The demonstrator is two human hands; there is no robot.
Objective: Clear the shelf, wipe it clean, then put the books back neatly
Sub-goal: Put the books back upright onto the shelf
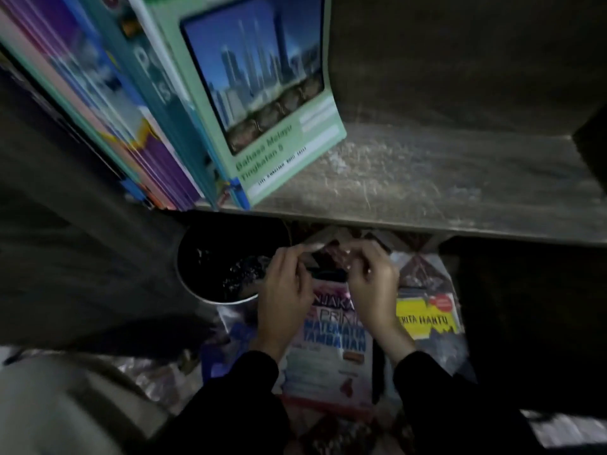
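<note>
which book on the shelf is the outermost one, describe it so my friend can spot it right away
Start at the dusty grey shelf board, bare on its right side, then go to the leaning row of books at its left end. The outermost is the pale green book facing the bare space. Unlike its purple and teal neighbours, its cover shows a skyscraper photo and the words "Bahasa Melayu".

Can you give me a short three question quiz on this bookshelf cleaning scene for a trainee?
1. True or false: the shelf is fully cleared of books.
2. What sits left of the left hand? A) bowl B) bucket C) lamp
3. Fill in: the right hand and the left hand pinch a small ____ thing between them.

Key:
1. False; the leaning books remain on it.
2. A, the dark round bowl.
3. Pale; the pale thing is too blurred to identify.
</note>
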